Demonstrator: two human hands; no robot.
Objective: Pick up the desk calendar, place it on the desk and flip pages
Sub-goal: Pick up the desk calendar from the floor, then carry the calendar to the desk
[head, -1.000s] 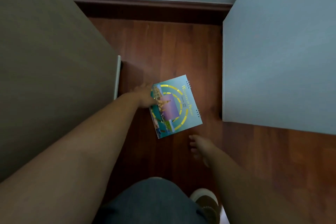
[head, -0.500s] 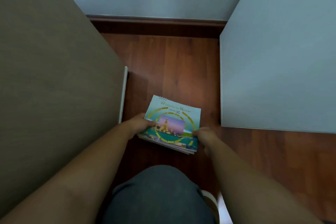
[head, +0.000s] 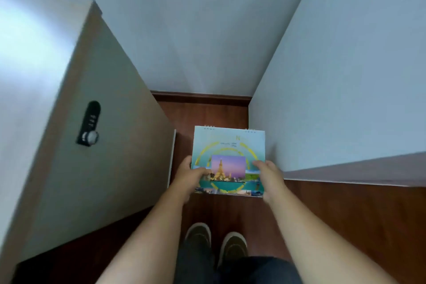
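The desk calendar (head: 229,145) is a pale blue spiral-bound block with yellow rings and a purple temple photo on its cover. It hangs in the air above the wooden floor, cover towards me, spiral edge away from me. My left hand (head: 187,177) grips its lower left corner with the thumb on the cover. On the lower right corner sits my right hand (head: 268,177), thumb on top as well. The fingers under the calendar are hidden.
A beige cabinet (head: 96,145) with a black combination lock (head: 89,123) stands at the left. A white surface with a grey edge (head: 345,99) rises at the right. Between them lies red-brown wooden floor (head: 207,110), with my two shoes (head: 216,240) below the calendar.
The calendar went from lying on the floor under my left hand to being held by both hands and lifted. The view rose, so the cabinet lock and my shoes came into sight.
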